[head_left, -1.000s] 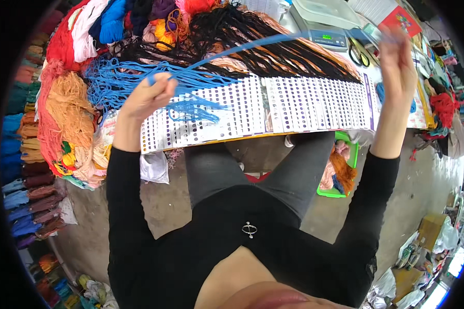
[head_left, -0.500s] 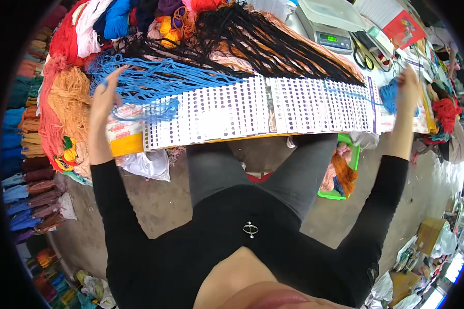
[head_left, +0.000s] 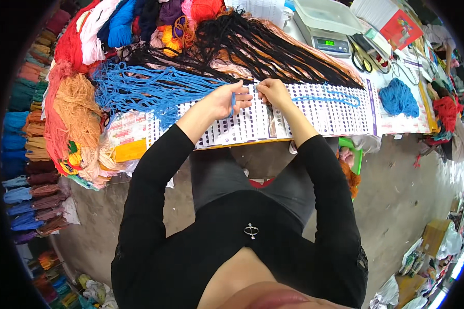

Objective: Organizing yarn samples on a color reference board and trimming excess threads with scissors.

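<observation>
My left hand is over the punched white cards, palm turned inward and fingers stretched, with a strand of blue yarn looped across them. Close beside it, my right hand is pinched near a card's upper edge; what its fingertips hold is too small to make out. From near that hand a long loop of blue strand lies over the right part of the cards. Many blue strands hang from the cards' upper edge on the left. A blue yarn skein rests at the right.
Black strands spread behind the cards. Skeins of several colours pile at the left, including a peach one. A scale with a clear tray and scissors stand back right. A green basket is below the table.
Both hands have come inward from the two sides and now meet over the middle of the cards. The right hand has left the blue skein's side, and a blue loop now lies across the cards.
</observation>
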Motion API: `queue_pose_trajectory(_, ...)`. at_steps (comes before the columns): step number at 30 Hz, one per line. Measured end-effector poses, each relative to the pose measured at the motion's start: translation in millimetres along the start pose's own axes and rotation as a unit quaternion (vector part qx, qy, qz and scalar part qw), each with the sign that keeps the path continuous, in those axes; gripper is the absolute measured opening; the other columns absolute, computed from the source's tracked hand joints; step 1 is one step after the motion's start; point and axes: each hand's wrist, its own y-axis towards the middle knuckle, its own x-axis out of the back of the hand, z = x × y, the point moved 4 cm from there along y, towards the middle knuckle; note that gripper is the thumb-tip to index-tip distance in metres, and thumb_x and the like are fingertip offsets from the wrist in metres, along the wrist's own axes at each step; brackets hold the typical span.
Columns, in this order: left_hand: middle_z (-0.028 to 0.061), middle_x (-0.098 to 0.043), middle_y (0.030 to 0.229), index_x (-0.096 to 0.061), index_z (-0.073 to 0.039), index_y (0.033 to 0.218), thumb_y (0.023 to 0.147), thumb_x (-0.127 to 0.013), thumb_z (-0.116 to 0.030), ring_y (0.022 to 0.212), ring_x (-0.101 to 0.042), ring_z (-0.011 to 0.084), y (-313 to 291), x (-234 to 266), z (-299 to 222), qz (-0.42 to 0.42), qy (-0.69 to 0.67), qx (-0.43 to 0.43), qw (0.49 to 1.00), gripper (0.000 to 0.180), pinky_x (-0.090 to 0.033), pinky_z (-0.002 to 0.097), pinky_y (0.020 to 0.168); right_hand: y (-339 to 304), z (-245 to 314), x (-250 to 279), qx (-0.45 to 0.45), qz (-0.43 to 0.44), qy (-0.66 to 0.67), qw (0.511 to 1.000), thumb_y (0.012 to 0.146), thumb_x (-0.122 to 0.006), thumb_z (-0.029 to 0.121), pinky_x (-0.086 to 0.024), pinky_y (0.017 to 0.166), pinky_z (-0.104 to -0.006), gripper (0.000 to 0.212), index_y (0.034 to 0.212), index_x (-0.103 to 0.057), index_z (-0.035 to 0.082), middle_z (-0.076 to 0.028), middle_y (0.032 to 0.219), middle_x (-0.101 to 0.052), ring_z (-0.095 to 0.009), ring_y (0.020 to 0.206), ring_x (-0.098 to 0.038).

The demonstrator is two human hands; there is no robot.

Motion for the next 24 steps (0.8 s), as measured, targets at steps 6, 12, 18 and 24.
queue_pose_trajectory(6, 0.0089, -0.048, 0.107, -0.044, -0.005, 0.109, 0.09, -0.046, -0.039, 0.087, -0.059, 0.0226, 11, -4, -5, -0.003, 0.042, -0.011, 0.999, 0.038, -0.034, 0.0218, 0.043, 3, -2, 2, -0.029, -0.037, 0.008, 0.999, 0.08, -0.058, 0.018, -0.042, 0.048, -0.0232, 0.019, 0.073, -0.064, 0.002, -0.002, 0.06, -0.061, -0.008, 0.049, -0.055)
queue_pose_trajectory(12, 0.0043, -0.057, 0.098, -0.051, -0.005, 0.106, 0.09, -0.048, -0.036, 0.073, -0.056, 0.0136, 12, -5, -8, -0.052, 0.041, 0.012, 0.998, 0.035, -0.035, 0.0196, 0.044, 1, 2, 2, -0.046, -0.056, -0.02, 0.997, 0.079, -0.058, 0.018, -0.041, 0.047, -0.022, 0.017, 0.076, -0.065, 0.002, -0.002, 0.065, -0.064, -0.006, 0.049, -0.054)
queue_pose_trajectory(18, -0.0001, -0.061, 0.081, -0.058, -0.007, 0.093, 0.085, -0.053, -0.021, 0.052, -0.049, 0.0054, 26, -8, -13, -0.05, 0.236, -0.085, 0.967, 0.017, -0.029, 0.0185, 0.039, -1, 3, -1, -0.051, -0.103, -0.059, 0.992, 0.076, -0.06, 0.019, -0.041, 0.046, -0.0221, 0.019, 0.077, -0.065, 0.001, -0.002, 0.064, -0.063, -0.007, 0.049, -0.054)
queue_pose_trajectory(24, -0.0012, -0.059, 0.062, -0.06, -0.008, 0.068, 0.081, -0.054, -0.014, 0.043, -0.044, 0.0041, 57, -3, -21, -0.091, 0.261, -0.128, 0.953, 0.015, -0.025, 0.0196, 0.035, 8, -2, 1, -0.04, -0.071, 0.04, 0.996, 0.076, -0.063, 0.018, -0.039, 0.045, -0.0214, 0.018, 0.073, -0.062, 0.0, -0.003, 0.06, -0.059, -0.009, 0.048, -0.051)
